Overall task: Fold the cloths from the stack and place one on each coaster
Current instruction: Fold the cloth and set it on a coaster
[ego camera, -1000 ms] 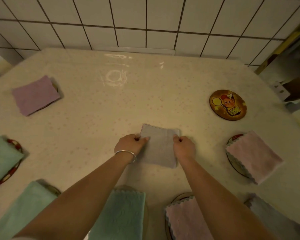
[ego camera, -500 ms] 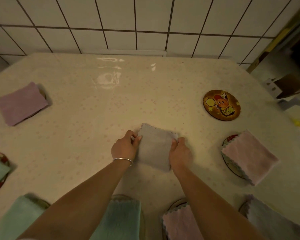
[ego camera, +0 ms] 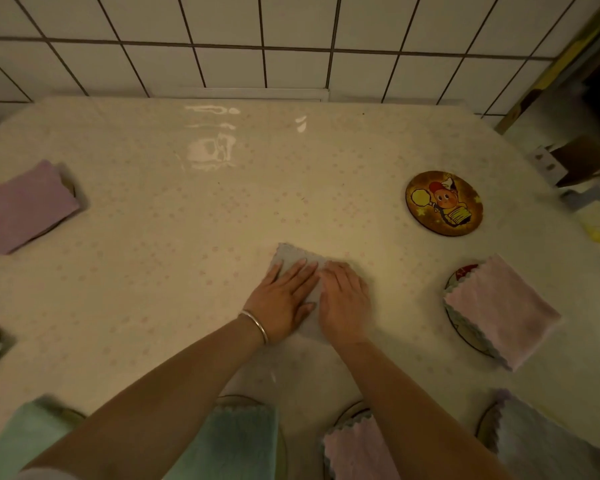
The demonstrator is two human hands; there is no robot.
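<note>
Pressing a folded grey cloth (ego camera: pixel 291 259) flat on the table (ego camera: pixel 174 237).
Left hand (ego camera: pixel 280 299) and right hand (ego camera: pixel 343 301) side by side, palms down, fingers straight, forearms converging.

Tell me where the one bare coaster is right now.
In the head view the bare coaster lies on the table's far right, up and right of the grey cloth under both hands, beyond the pink cloth.
</note>
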